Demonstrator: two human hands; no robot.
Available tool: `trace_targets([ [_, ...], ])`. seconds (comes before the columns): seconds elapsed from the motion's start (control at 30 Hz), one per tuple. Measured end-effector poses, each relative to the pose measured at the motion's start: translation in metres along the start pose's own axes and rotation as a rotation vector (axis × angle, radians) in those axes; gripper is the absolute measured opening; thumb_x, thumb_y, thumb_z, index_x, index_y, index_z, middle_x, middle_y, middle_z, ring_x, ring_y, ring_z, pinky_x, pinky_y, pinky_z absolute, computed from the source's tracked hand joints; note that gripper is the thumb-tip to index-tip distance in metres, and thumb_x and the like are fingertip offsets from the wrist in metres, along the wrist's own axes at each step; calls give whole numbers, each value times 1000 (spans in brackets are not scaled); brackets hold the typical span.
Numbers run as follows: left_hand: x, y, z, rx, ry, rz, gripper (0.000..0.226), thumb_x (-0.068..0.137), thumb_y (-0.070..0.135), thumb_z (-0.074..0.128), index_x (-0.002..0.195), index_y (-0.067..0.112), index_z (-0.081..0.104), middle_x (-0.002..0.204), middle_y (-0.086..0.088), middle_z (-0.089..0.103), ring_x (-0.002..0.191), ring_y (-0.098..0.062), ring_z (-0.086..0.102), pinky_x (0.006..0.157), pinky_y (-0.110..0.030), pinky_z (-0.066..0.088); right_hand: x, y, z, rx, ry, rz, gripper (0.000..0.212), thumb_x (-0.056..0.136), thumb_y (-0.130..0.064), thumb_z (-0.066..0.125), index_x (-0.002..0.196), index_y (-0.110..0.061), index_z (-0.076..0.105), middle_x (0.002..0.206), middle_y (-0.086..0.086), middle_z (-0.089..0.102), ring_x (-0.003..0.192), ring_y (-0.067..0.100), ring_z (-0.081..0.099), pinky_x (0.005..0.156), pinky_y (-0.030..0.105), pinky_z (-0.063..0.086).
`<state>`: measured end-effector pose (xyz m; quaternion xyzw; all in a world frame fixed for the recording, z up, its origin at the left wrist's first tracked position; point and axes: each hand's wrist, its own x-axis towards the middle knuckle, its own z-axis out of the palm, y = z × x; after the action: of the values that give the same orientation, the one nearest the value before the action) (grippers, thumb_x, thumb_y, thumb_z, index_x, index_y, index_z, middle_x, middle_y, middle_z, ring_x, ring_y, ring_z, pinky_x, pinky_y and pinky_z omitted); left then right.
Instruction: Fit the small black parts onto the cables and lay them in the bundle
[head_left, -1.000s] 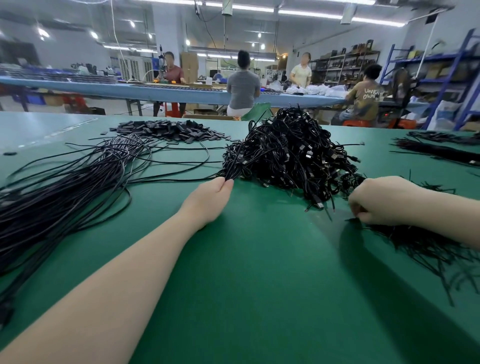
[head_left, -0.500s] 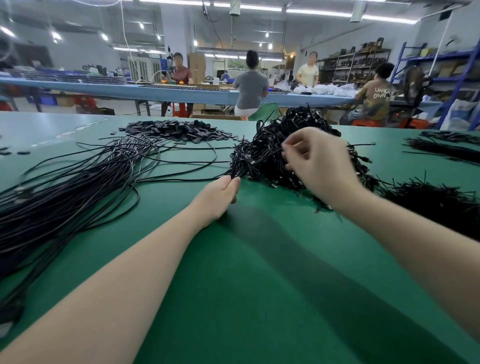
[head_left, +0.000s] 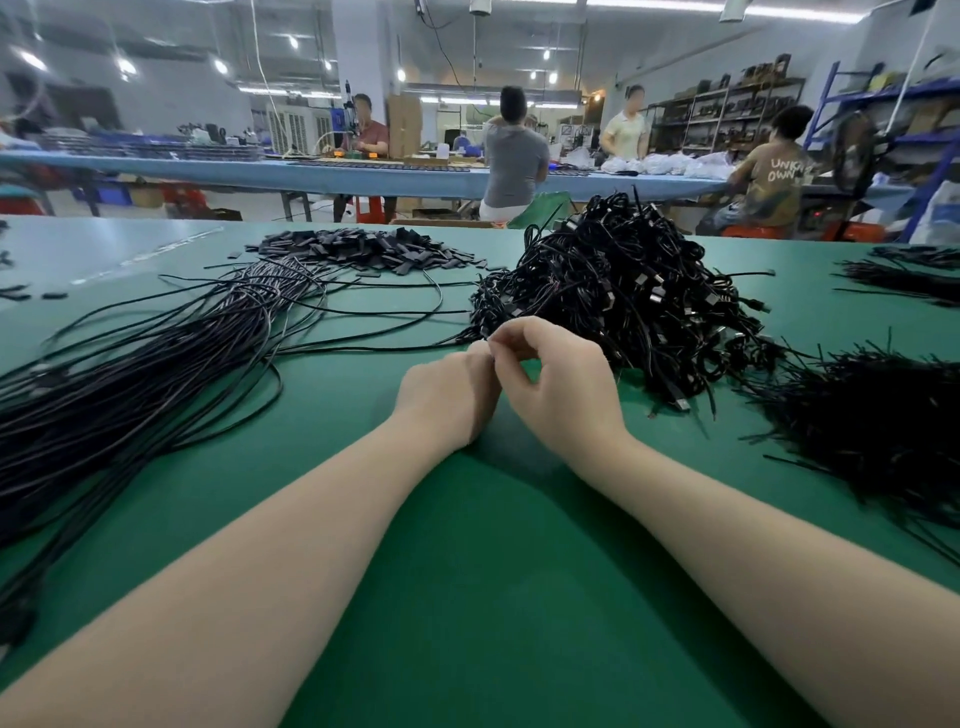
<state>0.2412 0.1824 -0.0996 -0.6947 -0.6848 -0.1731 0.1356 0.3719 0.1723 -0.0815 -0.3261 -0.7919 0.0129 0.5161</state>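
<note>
Our left hand (head_left: 447, 397) and right hand (head_left: 558, 387) meet fingertip to fingertip, both curled, pinching something too small to identify; the tangled cable heap (head_left: 623, 291) lies at one o'clock, loose cables (head_left: 156, 353) at ten, small black parts (head_left: 363, 249) at eleven on the green tabletop (head_left: 493, 597).

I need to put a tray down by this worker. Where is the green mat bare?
Bare green mat lies between and under the forearms. Crowded: long black cables left, tangled black cable heap beyond the hands, thin black ties right, small flat black parts far centre.
</note>
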Motion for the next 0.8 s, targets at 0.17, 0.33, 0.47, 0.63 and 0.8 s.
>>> trace_targets([
  [0.17,0,10,-7,323,116,95,24,100,26,34,109,13,52,105,-6,66,95,-28,64,69,-31,27,34,-7,-23,-526,-247,-89,18,93,-27,51,95,-24,69,91,-3,71,95,26,59,81,37,38],
  [0.33,-9,19,-22,342,337,433,21,87,37,64,82,16,63,71,-1,63,66,-24,63,58,-30,35,70,13,-75,-153,-794,265,10,90,-27,62,86,-25,71,81,-12,69,80,9,62,70,19,48],
  [0.47,-18,31,-24,34,422,612,27,88,31,57,73,9,59,65,-5,59,60,-27,59,58,-34,47,58,39,-93,415,-992,665,10,85,-27,64,85,-17,66,84,-3,67,77,9,60,72,27,42],
  [0.63,-16,25,-21,-500,236,317,21,100,24,46,88,8,52,82,-6,58,79,-31,53,68,-37,33,36,40,-60,979,-710,1045,11,90,-19,53,84,-17,61,72,-1,63,70,11,66,63,22,46],
  [0.8,-7,19,-13,-898,132,-24,30,103,32,37,80,15,45,69,8,46,64,-9,43,61,-29,28,22,19,-12,1097,-224,1100,7,94,-14,56,89,-13,60,72,-1,62,64,12,60,51,19,50],
])
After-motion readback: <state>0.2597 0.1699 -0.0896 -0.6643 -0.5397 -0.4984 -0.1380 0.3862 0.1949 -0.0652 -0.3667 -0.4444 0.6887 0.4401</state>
